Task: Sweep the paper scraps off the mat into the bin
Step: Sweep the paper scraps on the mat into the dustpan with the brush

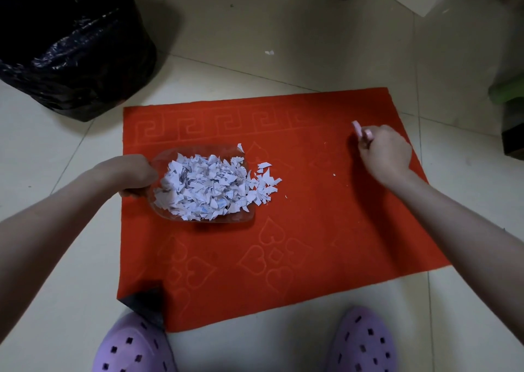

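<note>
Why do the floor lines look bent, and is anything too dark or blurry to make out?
Head view: the wide lens bows the floor joints; the black bin bag is dark, with glints on its folds; the pink thing in the right hand is blurred; the clear scoop in the left hand barely shows against the mat.

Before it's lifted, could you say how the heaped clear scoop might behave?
Probably light: thin clear scoop, small paper scraps. They're heaped loosely to its open lip, some lying on the mat, so tilting likely sheds more.
</note>
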A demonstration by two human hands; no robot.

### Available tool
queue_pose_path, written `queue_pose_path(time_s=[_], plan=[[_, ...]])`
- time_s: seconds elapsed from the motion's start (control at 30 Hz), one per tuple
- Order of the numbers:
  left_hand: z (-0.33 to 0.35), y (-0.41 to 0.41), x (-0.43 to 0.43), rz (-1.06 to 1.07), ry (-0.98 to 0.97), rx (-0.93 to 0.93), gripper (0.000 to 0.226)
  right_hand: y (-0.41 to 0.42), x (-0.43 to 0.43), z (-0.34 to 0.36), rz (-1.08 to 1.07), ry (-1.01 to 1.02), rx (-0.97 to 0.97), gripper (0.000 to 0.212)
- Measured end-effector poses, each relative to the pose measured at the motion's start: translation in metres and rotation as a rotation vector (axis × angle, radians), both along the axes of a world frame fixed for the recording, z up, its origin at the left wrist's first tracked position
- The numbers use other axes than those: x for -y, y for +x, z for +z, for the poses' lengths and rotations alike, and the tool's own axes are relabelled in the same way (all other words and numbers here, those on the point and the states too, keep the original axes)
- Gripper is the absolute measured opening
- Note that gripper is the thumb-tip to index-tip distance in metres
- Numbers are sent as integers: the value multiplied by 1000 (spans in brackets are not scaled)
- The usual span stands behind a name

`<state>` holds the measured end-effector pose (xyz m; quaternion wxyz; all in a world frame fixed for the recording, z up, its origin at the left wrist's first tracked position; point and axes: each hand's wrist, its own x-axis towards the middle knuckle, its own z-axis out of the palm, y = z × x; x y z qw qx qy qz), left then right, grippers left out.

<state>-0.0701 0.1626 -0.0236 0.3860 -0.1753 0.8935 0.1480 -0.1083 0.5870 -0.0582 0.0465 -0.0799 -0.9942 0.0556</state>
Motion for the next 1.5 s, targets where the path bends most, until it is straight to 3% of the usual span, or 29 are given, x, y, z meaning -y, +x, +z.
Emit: queue_pose_path(time_s=[0.17,0.23,0.37,0.5,0.6,0.73,0.87,1.0,1.13,1.27,1.37,1.5], plan=[[-3,0,1,2,2,15,40,-4,32,-5,126,-19,138,39],[-4,-1,2,4,1,18,40,15,52,-2,263,-76,190,32],[-5,-1,1,15,6,19,38,67,79,15,514,-333,222,24],[-7,0,4,21,6,5,37,78,65,31,439,-454,40,29],[-5,-1,2,15,14,2,37,63,38,24,304,-257,-3,25],[-5,-1,1,4,7,-11,34,57,24,12,108,-112,128,33],[-4,-2,3,-6,-2,-13,35,89,57,5,305,-179,244,21],[-6,0,4,-10,-2,-6,37,103,74,24,372,-464,143,27],[-4,-1,2,-9,-6,-4,38,91,49,19,269,-166,68,19],[-5,0,3,-7,-7,-4,38,81,32,14,102,-24,204,22],[-5,0,2,-3,-4,-4,37,89,50,9,257,-67,277,21],[-5,0,2,-4,-3,-3,37,107,60,19,405,-255,186,29]])
